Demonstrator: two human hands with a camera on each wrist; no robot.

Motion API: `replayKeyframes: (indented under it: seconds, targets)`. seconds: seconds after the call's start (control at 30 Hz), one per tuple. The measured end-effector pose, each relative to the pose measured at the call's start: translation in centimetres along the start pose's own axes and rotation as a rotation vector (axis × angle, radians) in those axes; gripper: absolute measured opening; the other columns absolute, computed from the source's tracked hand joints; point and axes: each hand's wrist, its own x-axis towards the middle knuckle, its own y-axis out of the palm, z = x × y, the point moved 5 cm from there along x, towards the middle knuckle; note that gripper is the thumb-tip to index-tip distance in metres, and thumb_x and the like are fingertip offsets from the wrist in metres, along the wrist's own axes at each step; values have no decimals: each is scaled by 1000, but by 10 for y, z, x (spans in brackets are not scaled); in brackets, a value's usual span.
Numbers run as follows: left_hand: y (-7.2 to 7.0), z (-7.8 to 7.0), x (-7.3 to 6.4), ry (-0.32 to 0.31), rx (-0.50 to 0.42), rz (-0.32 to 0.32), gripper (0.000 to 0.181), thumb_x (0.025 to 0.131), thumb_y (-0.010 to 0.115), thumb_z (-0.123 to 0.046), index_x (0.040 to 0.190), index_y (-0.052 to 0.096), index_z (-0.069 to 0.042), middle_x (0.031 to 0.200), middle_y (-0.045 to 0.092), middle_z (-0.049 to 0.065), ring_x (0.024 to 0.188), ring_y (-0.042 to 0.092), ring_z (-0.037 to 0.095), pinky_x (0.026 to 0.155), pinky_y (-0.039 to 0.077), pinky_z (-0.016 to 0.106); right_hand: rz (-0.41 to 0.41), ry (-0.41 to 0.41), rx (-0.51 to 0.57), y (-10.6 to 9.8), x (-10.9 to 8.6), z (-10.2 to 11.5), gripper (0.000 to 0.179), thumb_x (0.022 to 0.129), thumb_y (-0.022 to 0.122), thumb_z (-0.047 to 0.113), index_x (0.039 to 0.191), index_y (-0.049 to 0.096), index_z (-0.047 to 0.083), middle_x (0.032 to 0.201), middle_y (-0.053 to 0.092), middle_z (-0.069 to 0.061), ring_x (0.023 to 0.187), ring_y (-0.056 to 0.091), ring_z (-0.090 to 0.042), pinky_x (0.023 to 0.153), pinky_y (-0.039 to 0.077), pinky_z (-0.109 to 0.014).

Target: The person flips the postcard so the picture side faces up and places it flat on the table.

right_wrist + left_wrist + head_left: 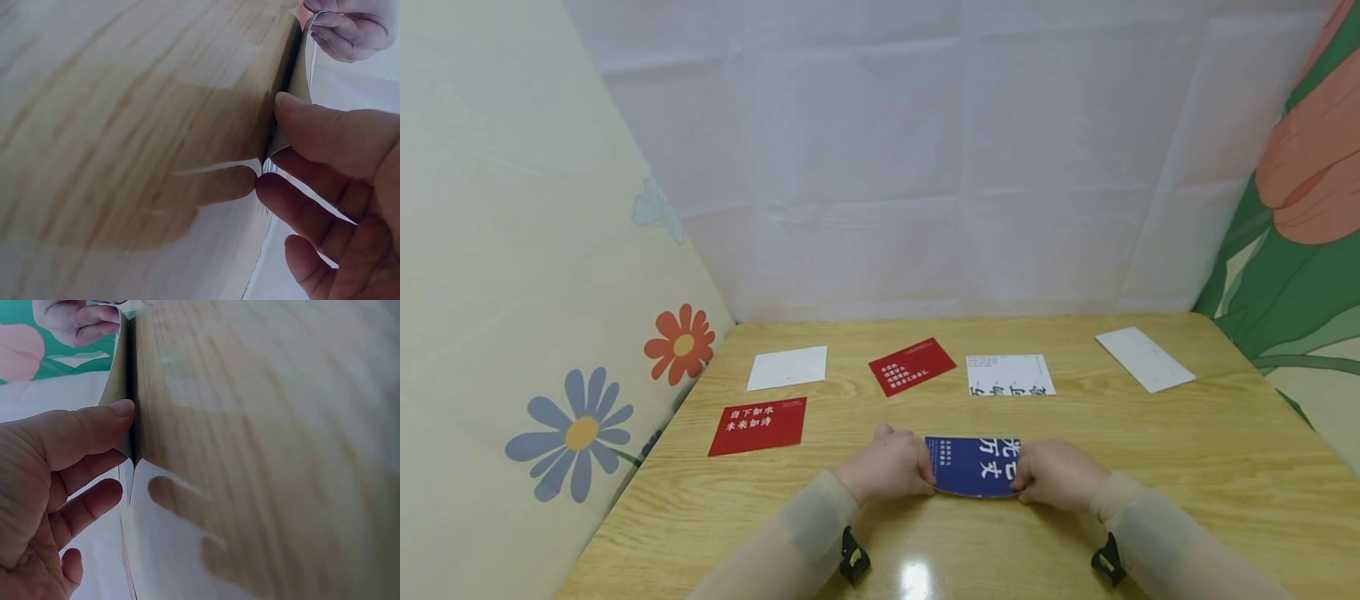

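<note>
at the lower middle of the head view, the blue card (pixel 972 468) was held with its long axis running left to right, one short end in each hand. the left hand (pixel 891 467) pinched the end toward frame left, the right hand (pixel 1062 475) the end toward frame right, so neither was nearer. in both wrist views thumb and forefinger were clamped on the card, the lowest finger free of it. its near edge bowed between the hands; whether it touched the table (pixel 1165 442) could not be told. higher in the frame lay the lettered white card (pixel 1011 375) and, left of that, a tilted red card (pixel 913 367).
</note>
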Motion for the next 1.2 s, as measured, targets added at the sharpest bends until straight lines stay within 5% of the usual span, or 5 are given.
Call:
replayKeyframes:
  seconds: [0.47,0.9,1.2]
  targets:
    - [2,1,-3,6,-44,33,9,77,80,-28,75,72,-29,76,57,-25,77,52,-4,85,27,37,12,-26,-26,1,-1,4,10,72,81,15,75,72,20,79,50,17,70,47,-1,67,45,-28]
    - [-1,0,-5,28,-33,79,7,80,78,-30,78,72,-31,79,58,-26,84,52,-4,86,26,38,-9,-169,-169,1,-3,6,9,71,82,18,79,77,21,75,45,16,65,41,1,59,39,-22]
    - [2,2,-2,24,-8,50,10,80,78,-30,75,70,-31,80,55,-25,83,50,-2,86,28,35,98,-142,-199,3,-6,10,19,76,79,26,93,78,18,85,53,11,72,48,-3,66,45,-26]
